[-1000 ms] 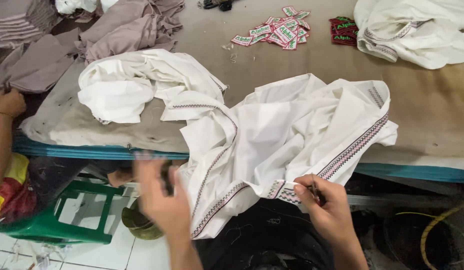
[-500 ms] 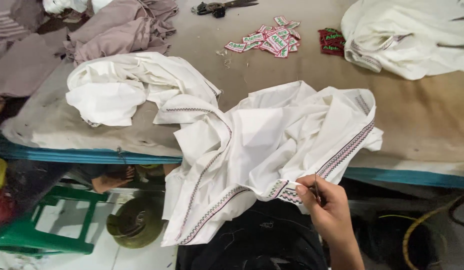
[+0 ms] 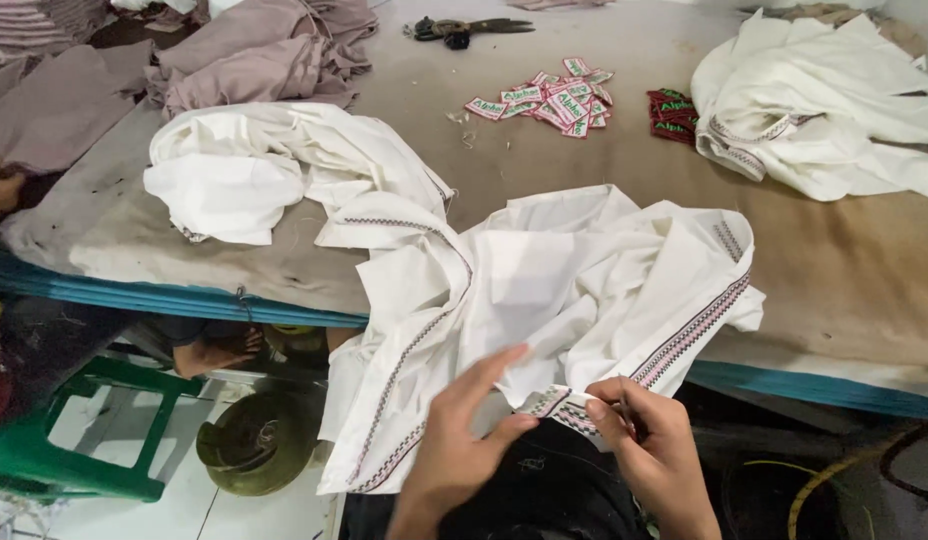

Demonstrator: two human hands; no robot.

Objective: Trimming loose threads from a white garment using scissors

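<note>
A white garment (image 3: 554, 290) with dark patterned trim lies over the near edge of a brown-covered table (image 3: 834, 270) and hangs onto my lap. My right hand (image 3: 649, 450) pinches the trimmed hem near its lower edge, and seems to hold a thin tool that I cannot make out. My left hand (image 3: 464, 440) rests on the same hem just to the left, fingers spread against the cloth.
Another white garment (image 3: 254, 175) lies bunched at left, a third (image 3: 834, 110) at far right. Red and green labels (image 3: 549, 100) and scissors (image 3: 464, 28) lie at the back. Mauve cloth (image 3: 254, 50) is piled back left. A green stool (image 3: 74, 440) stands below.
My left hand, out of view half a second ago, has come back up to the hem beside my right hand. The right hand stays on the trim. The view has shifted slightly.
</note>
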